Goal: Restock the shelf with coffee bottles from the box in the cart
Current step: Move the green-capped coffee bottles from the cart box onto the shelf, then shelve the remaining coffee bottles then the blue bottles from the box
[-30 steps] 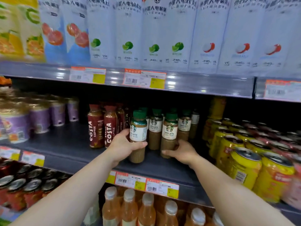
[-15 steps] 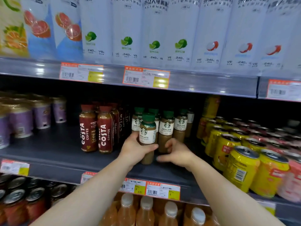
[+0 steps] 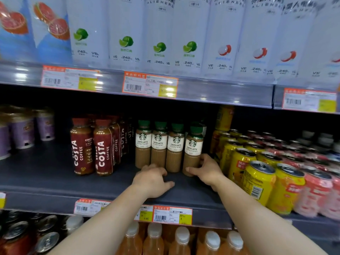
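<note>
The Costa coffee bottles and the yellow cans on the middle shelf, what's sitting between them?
In the head view, a front row of four Starbucks latte bottles stands between the Costa bottles and the yellow cans. The right hand grips the rightmost one.

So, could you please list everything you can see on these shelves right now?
Latte bottles: four in front, green caps, middle shelf centre.
Costa bottles: two in front, more behind, dark red, left of lattes.
Purple cups: several, far left.
Yellow cans: many, right.
Pink cans: several, far right.
White bottles: row, top shelf.
Orange bottles: row, white caps, bottom shelf.
Price tags: orange-edged, shelf rails.
Left hand: resting on shelf.
Right hand: grips rightmost latte.
</note>
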### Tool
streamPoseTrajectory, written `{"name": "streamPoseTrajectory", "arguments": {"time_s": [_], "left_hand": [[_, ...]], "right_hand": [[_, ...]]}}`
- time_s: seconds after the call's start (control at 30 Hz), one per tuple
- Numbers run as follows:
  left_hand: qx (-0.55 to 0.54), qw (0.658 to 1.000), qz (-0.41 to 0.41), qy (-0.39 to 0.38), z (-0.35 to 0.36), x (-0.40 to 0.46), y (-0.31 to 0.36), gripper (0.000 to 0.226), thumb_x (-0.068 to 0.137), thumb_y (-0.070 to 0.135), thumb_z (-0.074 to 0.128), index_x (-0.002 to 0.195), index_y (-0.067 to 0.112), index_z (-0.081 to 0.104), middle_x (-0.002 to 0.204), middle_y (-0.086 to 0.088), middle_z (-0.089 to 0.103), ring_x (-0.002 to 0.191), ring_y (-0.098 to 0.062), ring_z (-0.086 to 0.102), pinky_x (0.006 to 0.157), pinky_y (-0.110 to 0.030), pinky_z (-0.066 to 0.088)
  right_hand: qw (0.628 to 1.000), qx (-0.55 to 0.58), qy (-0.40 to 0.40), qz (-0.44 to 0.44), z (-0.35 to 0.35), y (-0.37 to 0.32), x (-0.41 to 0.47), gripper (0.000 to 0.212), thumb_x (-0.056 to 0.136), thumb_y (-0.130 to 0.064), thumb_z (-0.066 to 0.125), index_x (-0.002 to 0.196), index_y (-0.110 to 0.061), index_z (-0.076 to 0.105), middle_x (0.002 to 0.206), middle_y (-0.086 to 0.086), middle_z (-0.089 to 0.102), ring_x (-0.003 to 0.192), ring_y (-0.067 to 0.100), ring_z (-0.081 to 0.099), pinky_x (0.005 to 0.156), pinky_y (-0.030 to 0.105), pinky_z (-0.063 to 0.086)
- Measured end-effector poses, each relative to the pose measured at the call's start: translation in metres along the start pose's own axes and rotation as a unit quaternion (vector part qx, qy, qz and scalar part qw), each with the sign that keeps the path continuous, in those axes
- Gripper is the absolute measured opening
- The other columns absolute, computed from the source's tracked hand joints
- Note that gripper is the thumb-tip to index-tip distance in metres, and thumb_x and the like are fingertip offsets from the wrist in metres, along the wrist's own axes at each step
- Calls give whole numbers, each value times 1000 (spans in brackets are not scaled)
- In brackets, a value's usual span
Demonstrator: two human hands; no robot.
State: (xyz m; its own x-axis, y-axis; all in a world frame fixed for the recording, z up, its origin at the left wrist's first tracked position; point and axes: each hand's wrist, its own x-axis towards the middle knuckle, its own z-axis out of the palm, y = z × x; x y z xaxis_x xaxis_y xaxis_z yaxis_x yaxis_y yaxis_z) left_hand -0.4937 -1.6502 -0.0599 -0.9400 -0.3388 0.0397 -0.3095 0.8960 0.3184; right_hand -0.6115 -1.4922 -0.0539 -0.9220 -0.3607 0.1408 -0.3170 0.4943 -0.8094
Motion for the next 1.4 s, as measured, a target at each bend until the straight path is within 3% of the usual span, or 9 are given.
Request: {"name": "streamPoseTrajectory", "arguments": {"time_s": [0.13, 0.43, 0.7, 0.83, 0.93, 1.07, 1.23, 1.4], "left_hand": [[14, 1000, 11, 1, 2, -1, 0, 59, 86, 63, 49, 135, 29, 51, 138, -1, 45, 129, -24, 38, 105, -37, 39], [17, 999, 27, 10, 7, -2, -2, 55, 89, 61, 45, 132, 28, 53, 138, 0, 45, 129, -23, 37, 105, -35, 37], [27, 999, 18, -11, -4, -3, 2, 56, 89, 59, 48, 134, 26, 53, 139, -3, 45, 128, -26, 40, 104, -37, 39], [24, 997, 30, 74, -6, -25, 25, 50, 89, 52, 52, 131, 25, 53, 132, -5, 51, 123, -28, 45, 98, -37, 42], [9, 990, 75, 122, 3, -55, 67, 51, 90, 50, 50, 134, 25, 49, 133, -5, 51, 124, -28, 45, 101, -39, 40], [6, 985, 128, 116, 37, -103, 143, 49, 89, 48, 51, 131, 24, 50, 132, -5, 52, 123, -29, 46, 100, -39, 38], [32, 985, 168, 26, 110, -185, 274, 53, 86, 52, 52, 131, 25, 49, 132, -8, 51, 124, -30, 47, 102, -42, 40], [57, 955, 286, -51, 176, -267, 418, 58, 85, 60, 48, 133, 26, 47, 132, -7, 52, 123, -31, 48, 102, -45, 41]], "right_hand": [[1000, 18, 2, -16, 8, 4, 0, 63, 81, -23, 75, 136, -16, 46, 130, 4, 60, 114, 18, 57, 92, 26, 45], [999, -38, 22, 10, 12, 1, -3, 63, 85, -33, 69, 141, -21, 42, 139, 4, 54, 127, 19, 51, 104, 33, 42], [999, -35, 11, 32, 5, -14, -28, 79, 86, -29, 69, 150, -13, 26, 148, 9, 44, 134, 24, 44, 110, 33, 37], [997, -58, 33, -39, -5, -21, -76, 68, 90, -27, 63, 149, -16, 30, 147, 7, 45, 133, 23, 46, 109, 34, 40], [992, -84, 59, -69, -24, -8, -116, 58, 92, -31, 58, 146, -21, 37, 144, 1, 49, 130, 19, 48, 108, 34, 41], [981, -154, 98, -59, -82, 41, -179, 54, 92, -35, 56, 143, -21, 42, 142, 3, 50, 130, 22, 45, 108, 35, 38], [934, -338, 88, 75, -200, 144, -289, 69, 92, -55, 46, 151, -26, 22, 156, 4, 28, 143, 27, 23, 112, 43, 32], [902, -371, 136, 174, -315, 229, -406, 69, 90, -56, 48, 149, -27, 27, 153, 5, 32, 141, 29, 28, 112, 44, 33]]}}
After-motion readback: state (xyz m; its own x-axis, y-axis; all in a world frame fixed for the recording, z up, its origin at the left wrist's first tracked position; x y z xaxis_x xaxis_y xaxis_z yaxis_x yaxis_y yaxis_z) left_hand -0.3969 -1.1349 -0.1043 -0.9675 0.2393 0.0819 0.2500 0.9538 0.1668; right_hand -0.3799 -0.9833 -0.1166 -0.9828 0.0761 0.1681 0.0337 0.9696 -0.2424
